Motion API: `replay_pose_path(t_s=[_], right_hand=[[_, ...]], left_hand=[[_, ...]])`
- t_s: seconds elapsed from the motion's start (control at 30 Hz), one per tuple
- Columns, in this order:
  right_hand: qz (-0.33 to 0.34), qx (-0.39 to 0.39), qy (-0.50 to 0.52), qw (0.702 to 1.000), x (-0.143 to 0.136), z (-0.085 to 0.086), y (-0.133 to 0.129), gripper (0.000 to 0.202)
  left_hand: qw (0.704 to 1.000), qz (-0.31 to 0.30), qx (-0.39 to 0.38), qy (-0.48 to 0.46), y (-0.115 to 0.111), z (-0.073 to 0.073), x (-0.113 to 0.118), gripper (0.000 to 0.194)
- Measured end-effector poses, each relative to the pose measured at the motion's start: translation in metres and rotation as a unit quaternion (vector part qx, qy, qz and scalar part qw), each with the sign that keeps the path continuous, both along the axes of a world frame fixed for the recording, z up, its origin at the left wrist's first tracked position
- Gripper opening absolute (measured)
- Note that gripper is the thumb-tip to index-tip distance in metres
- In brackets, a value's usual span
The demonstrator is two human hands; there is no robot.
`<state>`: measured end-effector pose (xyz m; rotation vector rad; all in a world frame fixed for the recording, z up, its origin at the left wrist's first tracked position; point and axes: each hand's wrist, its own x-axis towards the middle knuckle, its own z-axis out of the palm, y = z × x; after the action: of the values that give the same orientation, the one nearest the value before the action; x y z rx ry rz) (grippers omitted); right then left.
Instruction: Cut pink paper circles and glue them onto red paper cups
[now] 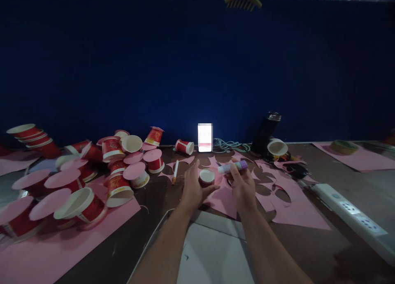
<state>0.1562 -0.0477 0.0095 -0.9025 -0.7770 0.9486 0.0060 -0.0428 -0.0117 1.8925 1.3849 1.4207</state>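
My left hand is closed around a small red paper cup, its pale open end facing up. In my right hand is a glue stick with a clear-white body and a purple end, held sideways just right of the cup. The glue stick's pale tip points toward the cup and is apart from it. Pink paper with cut edges lies under and around both hands. A thin white stick with an orange-brown end rests left of my left hand.
Many red cups with pink paper discs crowd the left side. A lit phone stands against the blue wall, beside a coiled cable. A black bottle, cut pink sheets and a power strip are on the right.
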Motion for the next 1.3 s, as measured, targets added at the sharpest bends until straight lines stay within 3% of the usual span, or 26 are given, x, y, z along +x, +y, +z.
replay_pose_path(t_s=[0.2,0.43,0.53,0.73,1.17,1.3], right_hand=[[0.111,0.036,0.024,0.993,-0.008,0.011,-0.016,0.037],[0.172,0.027,-0.016,0.985,-0.017,0.019,-0.025,0.047],[0.174,0.019,-0.019,0.984,-0.016,0.018,-0.025,0.048],[0.183,0.015,-0.023,0.983,-0.012,0.018,-0.025,0.042],[0.082,-0.035,-0.051,0.995,-0.01,0.008,-0.016,0.027],[0.086,-0.023,-0.053,0.995,-0.01,0.009,-0.016,0.023]], left_hand=[[0.987,0.017,0.147,0.058,-0.013,0.014,-0.002,0.075],[0.977,0.007,0.212,0.033,-0.018,0.027,-0.003,0.039],[0.978,-0.011,0.206,0.023,-0.018,0.03,-0.003,0.028],[0.985,-0.028,0.168,0.024,-0.018,0.03,-0.004,0.024],[0.982,0.002,0.182,0.056,-0.018,0.029,-0.002,0.022],[0.982,-0.007,0.178,0.054,-0.018,0.029,-0.001,0.022]])
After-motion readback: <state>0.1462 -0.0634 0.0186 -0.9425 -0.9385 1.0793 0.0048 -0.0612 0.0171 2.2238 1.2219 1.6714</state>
